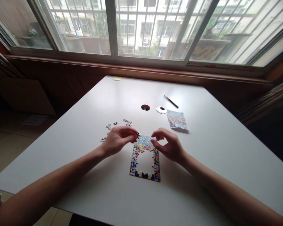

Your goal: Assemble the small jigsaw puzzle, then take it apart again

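Observation:
A small colourful jigsaw puzzle (145, 163) lies on the white table (202, 150); its border is joined and the middle is a bare gap. My left hand (119, 139) hovers over the puzzle's upper left corner, fingers pinched on a small dark puzzle piece (138, 136). My right hand (168, 144) is at the upper right corner, fingers curled in a loose pinch just above the top edge; I cannot make out anything in it. Several loose puzzle pieces (115, 125) are scattered left of my left hand.
A printed puzzle bag (176, 120) lies beyond the right hand. Further back are a round cable hole (145, 107), its white cap (161, 110) and a black pen (171, 101). A yellow sticky note (116, 78) sits at the far edge under the window.

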Available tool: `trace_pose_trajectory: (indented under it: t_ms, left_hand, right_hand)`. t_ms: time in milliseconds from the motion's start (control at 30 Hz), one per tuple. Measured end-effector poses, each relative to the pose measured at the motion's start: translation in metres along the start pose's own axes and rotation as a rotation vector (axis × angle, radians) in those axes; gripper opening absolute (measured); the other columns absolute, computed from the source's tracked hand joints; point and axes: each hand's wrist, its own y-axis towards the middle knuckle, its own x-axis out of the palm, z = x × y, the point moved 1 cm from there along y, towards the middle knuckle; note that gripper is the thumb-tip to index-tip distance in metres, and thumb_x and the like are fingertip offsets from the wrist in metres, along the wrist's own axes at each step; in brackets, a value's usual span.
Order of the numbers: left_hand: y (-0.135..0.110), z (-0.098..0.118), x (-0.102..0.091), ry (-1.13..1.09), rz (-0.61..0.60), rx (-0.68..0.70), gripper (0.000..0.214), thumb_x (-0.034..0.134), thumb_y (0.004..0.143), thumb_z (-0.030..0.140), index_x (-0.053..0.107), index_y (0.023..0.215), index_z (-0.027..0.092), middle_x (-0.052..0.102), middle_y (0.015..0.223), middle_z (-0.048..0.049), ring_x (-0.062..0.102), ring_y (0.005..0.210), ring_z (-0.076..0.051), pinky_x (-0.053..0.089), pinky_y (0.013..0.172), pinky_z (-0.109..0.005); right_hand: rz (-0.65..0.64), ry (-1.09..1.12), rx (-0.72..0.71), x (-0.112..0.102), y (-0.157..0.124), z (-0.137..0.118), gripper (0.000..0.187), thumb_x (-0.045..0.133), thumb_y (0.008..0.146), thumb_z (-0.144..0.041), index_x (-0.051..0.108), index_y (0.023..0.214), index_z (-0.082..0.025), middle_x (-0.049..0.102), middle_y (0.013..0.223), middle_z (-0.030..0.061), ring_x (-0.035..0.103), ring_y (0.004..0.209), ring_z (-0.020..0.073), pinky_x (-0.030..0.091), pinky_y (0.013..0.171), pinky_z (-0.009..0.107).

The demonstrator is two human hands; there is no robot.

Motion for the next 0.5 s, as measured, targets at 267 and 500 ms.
trace_pose_trajectory:
  t_ms: [267,500]
  left_hand:
    - [-0.016,-0.010,0.025,-0.158,-0.048,-0.016,0.021,0.078,0.080,0.029,0.073,0.094,0.014,0.076,0.081,-0.0081,0.074,0.075,-0.019,0.065,0.074,-0.035]
    - [-0.015,-0.009,0.028,-0.217,-0.088,-0.026,0.023,0.078,0.081,0.030,0.071,0.094,0.012,0.075,0.078,-0.0087,0.072,0.069,-0.017,0.062,0.067,-0.033]
  right_hand:
    - [-0.055,-0.007,-0.144,0.009,-0.006,-0.024,0.018,0.067,0.086,-0.019,0.066,0.103,-0.024,0.063,0.084,0.0047,0.060,0.076,0.0190,0.052,0.067,0.035]
    - [-0.042,-0.022,-0.152,0.009,-0.006,-0.027,0.016,0.067,0.084,-0.017,0.065,0.099,-0.024,0.063,0.085,0.0053,0.060,0.075,0.0192,0.053,0.066,0.035]
